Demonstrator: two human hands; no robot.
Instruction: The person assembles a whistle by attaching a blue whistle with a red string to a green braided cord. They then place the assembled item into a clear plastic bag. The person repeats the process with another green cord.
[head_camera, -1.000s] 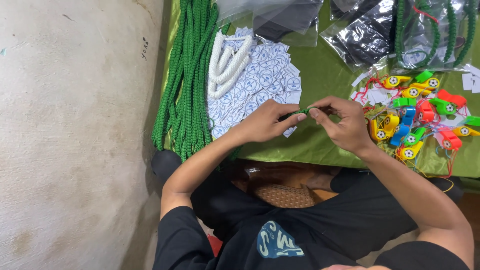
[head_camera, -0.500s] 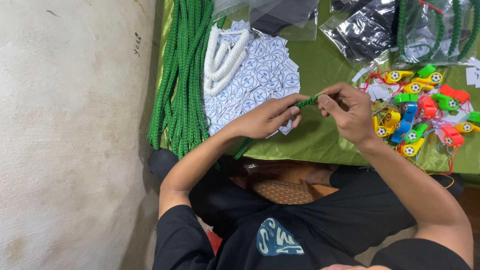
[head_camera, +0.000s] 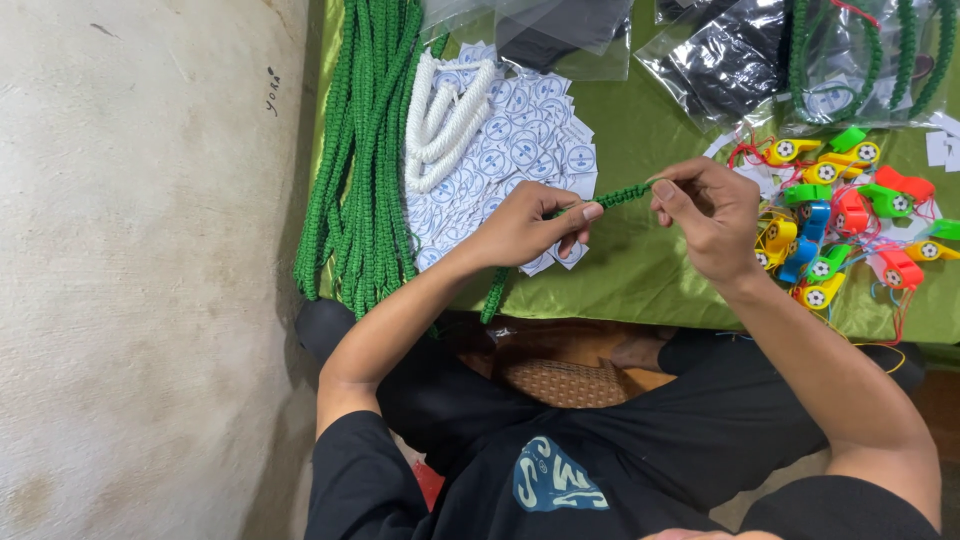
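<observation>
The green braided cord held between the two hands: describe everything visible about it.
The green braided cord is a thin, knotted rope of bright green, woven-looking fibre. A short stretch runs nearly level between the left hand and the right hand, pinched by the fingertips of each. Its remainder passes under the left hand and hangs over the near edge of the green cloth-covered table, dangling beside the left forearm. Its right end is hidden inside the right hand's fingers.

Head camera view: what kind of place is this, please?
Probably a small home workshop for hand assembly. A low table with green cloth holds green braided cords, a pile of coloured plastic whistles and clear plastic bags, beside a rough plaster wall.
</observation>
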